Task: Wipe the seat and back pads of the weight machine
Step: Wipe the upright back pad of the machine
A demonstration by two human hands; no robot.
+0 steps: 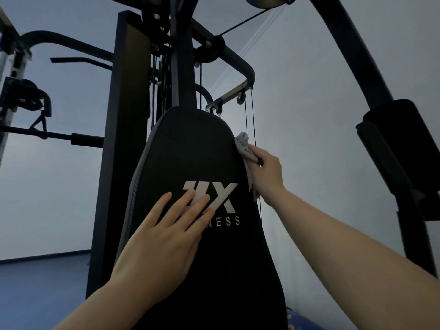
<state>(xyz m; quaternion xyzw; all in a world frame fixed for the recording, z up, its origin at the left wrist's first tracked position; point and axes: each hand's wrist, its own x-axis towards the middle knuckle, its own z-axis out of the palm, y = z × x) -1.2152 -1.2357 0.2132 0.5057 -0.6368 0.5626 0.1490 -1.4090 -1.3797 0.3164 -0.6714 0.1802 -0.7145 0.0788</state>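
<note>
The left hand [164, 236] lies flat, fingers spread, on the smooth black back pad [190, 158], partly covering its white logo. The right hand [265, 173] is clenched on a crumpled grey cloth [242, 145], pressed against the pad's rounded upper right edge. Behind, seemingly 2 thin cables [250, 115] hang from the dark steel frame [128, 91].

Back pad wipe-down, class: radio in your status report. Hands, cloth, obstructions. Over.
Left hand flat on back pad, empty. Right hand gripping grey cloth at pad's upper right edge. Cables run close behind that edge. Seat out of view.
</note>
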